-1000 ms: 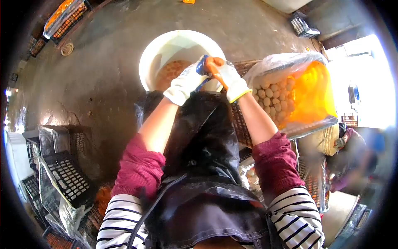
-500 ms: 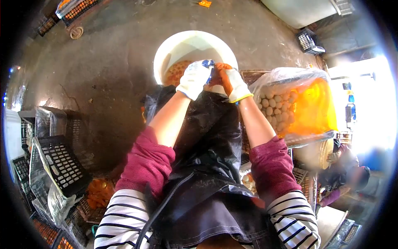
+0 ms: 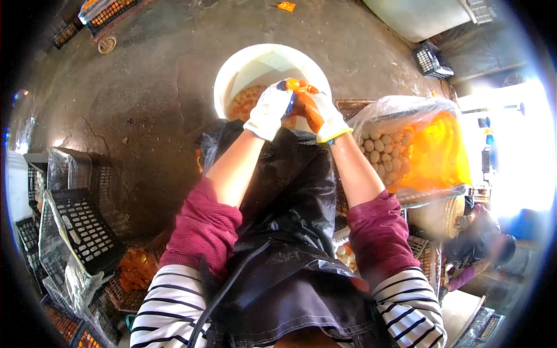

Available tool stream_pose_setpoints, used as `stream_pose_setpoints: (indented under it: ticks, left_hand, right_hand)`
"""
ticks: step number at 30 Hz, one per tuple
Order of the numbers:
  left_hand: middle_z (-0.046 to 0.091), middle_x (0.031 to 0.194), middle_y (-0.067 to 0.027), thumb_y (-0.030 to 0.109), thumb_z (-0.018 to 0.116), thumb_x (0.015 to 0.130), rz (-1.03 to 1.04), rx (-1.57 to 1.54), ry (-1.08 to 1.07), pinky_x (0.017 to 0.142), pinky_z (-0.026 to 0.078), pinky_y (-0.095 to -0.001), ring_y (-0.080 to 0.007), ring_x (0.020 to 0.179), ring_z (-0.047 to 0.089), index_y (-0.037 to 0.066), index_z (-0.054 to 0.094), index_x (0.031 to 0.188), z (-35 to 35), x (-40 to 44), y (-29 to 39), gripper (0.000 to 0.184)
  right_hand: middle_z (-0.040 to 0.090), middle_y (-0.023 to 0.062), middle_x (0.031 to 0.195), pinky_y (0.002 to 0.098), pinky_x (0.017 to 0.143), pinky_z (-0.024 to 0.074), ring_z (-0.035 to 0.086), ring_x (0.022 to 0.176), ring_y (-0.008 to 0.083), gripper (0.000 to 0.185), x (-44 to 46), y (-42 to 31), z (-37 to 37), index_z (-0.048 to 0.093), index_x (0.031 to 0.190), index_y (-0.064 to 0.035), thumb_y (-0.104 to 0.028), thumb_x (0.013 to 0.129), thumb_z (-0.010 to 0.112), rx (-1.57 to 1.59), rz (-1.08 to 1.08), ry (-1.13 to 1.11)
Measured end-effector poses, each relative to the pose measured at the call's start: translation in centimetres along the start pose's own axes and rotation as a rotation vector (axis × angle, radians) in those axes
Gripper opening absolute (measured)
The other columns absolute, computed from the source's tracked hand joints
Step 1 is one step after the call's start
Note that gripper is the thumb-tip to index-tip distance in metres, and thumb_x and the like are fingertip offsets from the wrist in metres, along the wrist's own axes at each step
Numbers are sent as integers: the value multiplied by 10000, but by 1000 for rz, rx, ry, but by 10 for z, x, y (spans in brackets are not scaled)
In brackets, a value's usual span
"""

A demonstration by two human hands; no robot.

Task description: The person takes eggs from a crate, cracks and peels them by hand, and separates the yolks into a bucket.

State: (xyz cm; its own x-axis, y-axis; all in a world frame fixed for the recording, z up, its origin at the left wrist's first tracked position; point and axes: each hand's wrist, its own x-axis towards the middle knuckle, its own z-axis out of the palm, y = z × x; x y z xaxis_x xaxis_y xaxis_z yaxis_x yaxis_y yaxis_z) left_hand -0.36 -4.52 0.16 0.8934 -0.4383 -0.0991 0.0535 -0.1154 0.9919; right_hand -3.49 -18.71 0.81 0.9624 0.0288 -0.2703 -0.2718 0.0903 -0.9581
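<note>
My left hand, in a white glove with blue fingertips, is closed at the near side of a white bucket. Against it presses my right hand, closed too, in a white glove with orange fingers. A shiny orange egg yolk shows between the fingertips of both hands; the gloves hide anything under it. Inside the bucket, orange yolks lie in liquid, partly covered by my left hand. Right of my hands, many pale eggs fill a plastic-lined crate.
Orange plastic covers part of the egg crate. Black crates stand at left, with orange contents beside them. A black apron covers my lap. Another person works at far right, near a tan bucket.
My hands have closed together over the bucket, and the fingertips have risen slightly. A bright orange yolk now shows between them.
</note>
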Motion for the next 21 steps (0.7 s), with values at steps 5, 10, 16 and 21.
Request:
stream_pose_setpoints:
  ticks: [5,10,16,21]
  left_hand:
    - [619,950,-44,379,464,919,21,-356,3,784,433,-291,-158,858,543,57,555,1158,10,8,-15,411]
    - [611,997,-77,472,437,905,-307,-626,63,767,472,-323,-186,877,564,68,572,1124,3,7,6,478]
    - [628,779,-42,491,490,879,-176,-816,49,581,470,-256,-130,640,568,69,619,966,3,27,-35,450]
    - [607,1044,-96,356,448,931,-90,-838,-82,829,463,-342,-213,954,584,28,532,1149,5,11,-20,403]
  right_hand:
    - [598,85,900,312,656,505,597,723,185,190,25,29,-17,550,1028,-16,-115,867,525,-343,-146,125]
    - [590,108,878,327,642,512,604,727,210,183,-18,-22,11,552,981,-2,-145,869,527,-127,-59,192]
    - [578,112,990,311,709,469,531,759,153,198,-104,4,-63,543,965,-2,-168,858,537,312,-135,73]
    - [583,84,1018,334,778,469,564,915,187,308,-296,53,-121,551,1047,-32,-277,862,527,194,14,356]
